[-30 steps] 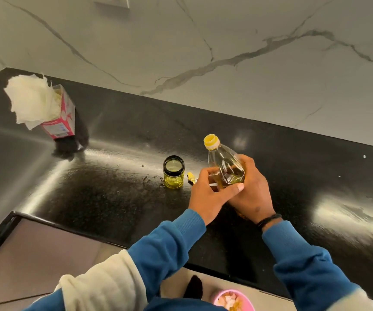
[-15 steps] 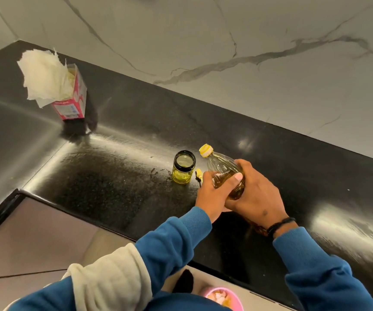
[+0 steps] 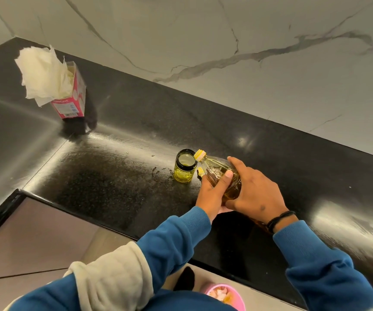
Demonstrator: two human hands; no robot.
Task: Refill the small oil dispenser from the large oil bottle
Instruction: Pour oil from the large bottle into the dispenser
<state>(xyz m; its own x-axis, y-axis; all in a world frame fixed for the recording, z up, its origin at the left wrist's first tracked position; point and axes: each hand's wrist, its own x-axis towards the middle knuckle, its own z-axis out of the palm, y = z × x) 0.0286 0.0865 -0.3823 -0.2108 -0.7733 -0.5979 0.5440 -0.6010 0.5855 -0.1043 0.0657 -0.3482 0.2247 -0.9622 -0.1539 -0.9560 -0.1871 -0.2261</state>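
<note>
The small oil dispenser, a yellow-green glass jar with a black rim and no lid, stands on the black counter. The large oil bottle, clear plastic with amber oil, is tilted left, and its yellow neck sits at the jar's right rim. My left hand grips the bottle from the near side, thumb across its body. My right hand grips it from the right. A small yellow piece lies between the jar and my left hand.
A pink tissue box with white paper sticking out stands at the counter's back left. A marble wall rises behind the counter. A pink bowl with food sits low, below the counter's front edge.
The bottle has tipped further left and down, from nearly upright to having its neck at the jar's rim. Both hands have kept their grip on it.
</note>
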